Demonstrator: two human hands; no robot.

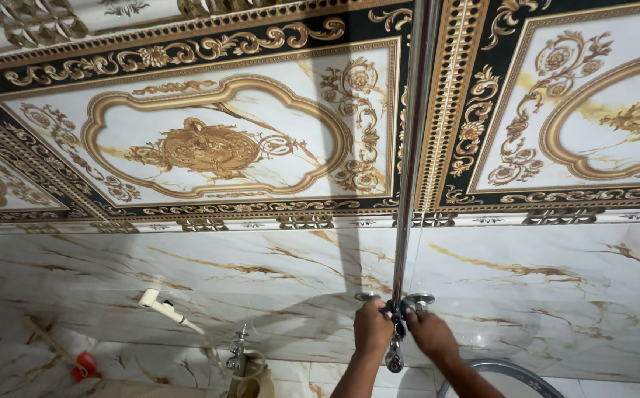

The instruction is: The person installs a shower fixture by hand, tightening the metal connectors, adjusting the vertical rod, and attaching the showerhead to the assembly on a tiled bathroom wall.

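A chrome shower mixer valve is mounted on a white marble-look tiled wall, with two round flanges at its sides. From it a chrome riser pipe runs straight up past ornate gold and black decorative tiles. My left hand grips the left side of the valve body. My right hand holds its right side, fingers closed around the fitting. A small chrome knob hangs just below the valve between my wrists.
A white hand sprayer sits in a wall holder at lower left, with a chrome tap and hose beside it. A red-tipped tool leans at far left. A round chrome-rimmed object shows at bottom right.
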